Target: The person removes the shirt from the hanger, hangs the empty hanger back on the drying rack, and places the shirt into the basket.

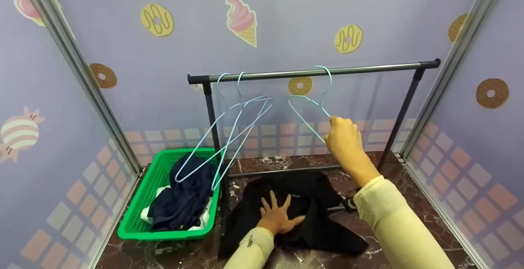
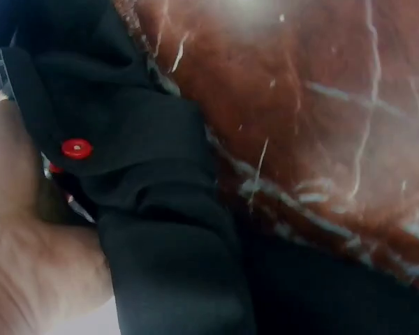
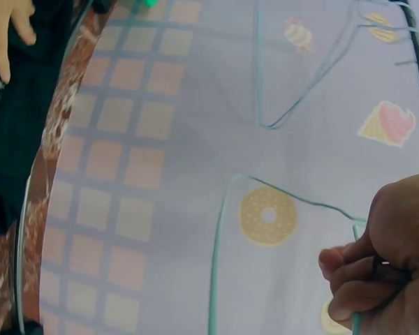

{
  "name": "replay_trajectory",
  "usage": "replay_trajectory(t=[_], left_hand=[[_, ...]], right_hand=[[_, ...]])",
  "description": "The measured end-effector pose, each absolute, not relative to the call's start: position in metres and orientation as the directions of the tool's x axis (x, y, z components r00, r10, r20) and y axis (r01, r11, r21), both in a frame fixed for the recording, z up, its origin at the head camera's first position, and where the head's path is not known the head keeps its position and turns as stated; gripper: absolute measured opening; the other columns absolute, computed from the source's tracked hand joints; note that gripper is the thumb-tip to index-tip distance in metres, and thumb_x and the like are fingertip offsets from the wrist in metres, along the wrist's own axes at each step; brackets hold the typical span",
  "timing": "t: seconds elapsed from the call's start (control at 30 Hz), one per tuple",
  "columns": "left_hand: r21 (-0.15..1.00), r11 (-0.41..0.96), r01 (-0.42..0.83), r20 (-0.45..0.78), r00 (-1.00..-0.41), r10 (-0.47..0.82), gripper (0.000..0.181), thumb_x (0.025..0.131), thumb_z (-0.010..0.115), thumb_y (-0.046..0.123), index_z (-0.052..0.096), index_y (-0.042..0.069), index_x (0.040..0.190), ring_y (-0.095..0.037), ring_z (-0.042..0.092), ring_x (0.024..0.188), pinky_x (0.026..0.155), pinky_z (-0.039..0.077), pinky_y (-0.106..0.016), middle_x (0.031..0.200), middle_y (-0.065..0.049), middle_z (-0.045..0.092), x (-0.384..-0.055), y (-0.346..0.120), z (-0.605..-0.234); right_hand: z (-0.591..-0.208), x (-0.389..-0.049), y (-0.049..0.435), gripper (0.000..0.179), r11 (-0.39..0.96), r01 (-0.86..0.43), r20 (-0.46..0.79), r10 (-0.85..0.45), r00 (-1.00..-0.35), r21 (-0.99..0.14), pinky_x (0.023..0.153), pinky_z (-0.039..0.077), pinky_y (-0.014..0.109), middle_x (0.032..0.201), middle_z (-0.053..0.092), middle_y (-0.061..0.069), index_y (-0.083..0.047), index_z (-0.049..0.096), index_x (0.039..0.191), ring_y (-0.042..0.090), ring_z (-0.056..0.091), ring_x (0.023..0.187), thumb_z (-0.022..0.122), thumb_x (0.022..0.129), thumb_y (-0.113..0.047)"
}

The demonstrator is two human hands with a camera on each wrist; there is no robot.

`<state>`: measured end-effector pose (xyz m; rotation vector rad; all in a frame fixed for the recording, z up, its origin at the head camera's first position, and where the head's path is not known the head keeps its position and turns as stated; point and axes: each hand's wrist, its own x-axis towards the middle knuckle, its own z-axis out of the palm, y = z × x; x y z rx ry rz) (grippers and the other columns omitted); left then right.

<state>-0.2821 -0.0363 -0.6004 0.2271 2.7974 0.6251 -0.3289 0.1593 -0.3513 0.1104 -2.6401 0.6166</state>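
Note:
My right hand (image 1: pixel 344 140) grips the side of a light blue wire hanger (image 1: pixel 305 118), whose hook is at the rack's top rail. In the right wrist view, the curled fingers (image 3: pixel 356 279) close round the hanger's wire (image 3: pixel 300 199). Below, my left hand (image 1: pixel 277 215) lies with fingers spread on a black garment (image 1: pixel 327 232) on the floor. A small label shows near its neckline. The left wrist view shows a red button (image 2: pixel 77 148) on the dark cloth (image 2: pixel 160 174) beside the hand; the fingers are hidden there.
Two more light blue hangers (image 1: pixel 233 138) hang from the left end of the rack's rail (image 1: pixel 282 74). A green basket (image 1: pixel 131 215) at the left holds dark blue and white clothes. A low bar (image 1: pixel 282 171) crosses behind the garment. Patterned walls enclose the marble-look surface (image 1: pixel 413 215).

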Motion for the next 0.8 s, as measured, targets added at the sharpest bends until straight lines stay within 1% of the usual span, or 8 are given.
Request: replay_trajectory(t=[0.07,0.13,0.27,0.37,0.47,0.63,0.7,0.8], left_hand=[[0.39,0.916,0.09,-0.233,-0.953,0.193,0.089,0.097,0.06,0.072,0.031,0.029,0.17,-0.067,0.013,0.158,0.127,0.027,-0.072,0.177,-0.032,0.007,-0.285,-0.035,-0.609],[0.339,0.937,0.087,-0.225,-0.959,0.171,0.087,0.097,0.061,0.072,0.033,0.032,0.169,-0.066,0.015,0.158,0.127,0.029,-0.07,0.177,-0.03,0.01,-0.288,-0.033,-0.619],[0.288,0.953,0.096,-0.181,-0.972,0.153,0.085,0.096,0.063,0.072,0.038,0.032,0.167,-0.067,0.022,0.156,0.125,0.032,-0.069,0.175,-0.031,0.019,-0.293,-0.029,-0.632],[0.275,0.956,0.104,-0.159,-0.976,0.152,0.083,0.096,0.064,0.07,0.041,0.032,0.166,-0.067,0.025,0.154,0.124,0.034,-0.07,0.173,-0.032,0.023,-0.293,-0.027,-0.637],[0.283,0.954,0.099,-0.128,-0.982,0.14,0.078,0.097,0.066,0.065,0.044,0.031,0.164,-0.067,0.028,0.153,0.123,0.035,-0.07,0.172,-0.032,0.026,-0.293,-0.026,-0.638],[0.284,0.953,0.103,-0.059,-0.991,0.124,0.071,0.097,0.072,0.056,0.052,0.029,0.16,-0.068,0.034,0.149,0.119,0.038,-0.07,0.168,-0.033,0.034,-0.293,-0.025,-0.636],[0.276,0.956,0.104,-0.044,-0.992,0.121,0.07,0.096,0.074,0.055,0.053,0.029,0.158,-0.068,0.037,0.147,0.118,0.04,-0.07,0.166,-0.033,0.037,-0.295,-0.024,-0.636],[0.235,0.966,0.107,-0.038,-0.992,0.119,0.071,0.095,0.074,0.057,0.054,0.03,0.158,-0.067,0.042,0.144,0.116,0.042,-0.069,0.163,-0.031,0.041,-0.296,-0.022,-0.636]], right_hand=[[-0.353,-0.329,0.157,0.015,0.905,-0.168,0.435,0.021,-0.9,-0.39,0.071,0.06,0.065,0.097,0.075,0.034,0.004,0.068,0.1,0.057,0.074,0.088,0.059,0.088,0.004],[-0.355,-0.33,0.156,0.015,0.907,-0.18,0.45,0.013,-0.893,-0.382,0.07,0.06,0.065,0.096,0.075,0.034,0.005,0.068,0.101,0.057,0.074,0.086,0.06,0.088,0.004],[-0.356,-0.331,0.154,0.016,0.909,-0.185,0.461,0.009,-0.887,-0.373,0.071,0.061,0.065,0.096,0.075,0.034,0.006,0.069,0.103,0.057,0.074,0.086,0.062,0.088,0.003],[-0.359,-0.332,0.154,0.013,0.915,-0.173,0.464,0.017,-0.886,-0.364,0.07,0.06,0.065,0.093,0.074,0.034,0.006,0.067,0.1,0.057,0.073,0.084,0.061,0.089,0.003],[-0.362,-0.333,0.152,0.01,0.919,-0.176,0.481,0.017,-0.877,-0.353,0.069,0.06,0.066,0.089,0.073,0.034,0.006,0.066,0.097,0.058,0.073,0.082,0.061,0.089,0.003],[-0.364,-0.334,0.149,0.008,0.925,-0.175,0.51,0.023,-0.86,-0.336,0.068,0.06,0.066,0.088,0.073,0.035,0.007,0.065,0.095,0.058,0.073,0.082,0.065,0.088,0.003],[-0.364,-0.334,0.149,0.009,0.929,-0.168,0.511,0.026,-0.859,-0.33,0.068,0.06,0.066,0.089,0.073,0.035,0.007,0.066,0.096,0.059,0.073,0.082,0.066,0.088,0.003],[-0.365,-0.334,0.149,0.011,0.93,-0.168,0.51,0.025,-0.86,-0.328,0.069,0.061,0.065,0.089,0.073,0.035,0.008,0.066,0.098,0.059,0.073,0.083,0.066,0.088,0.004]])
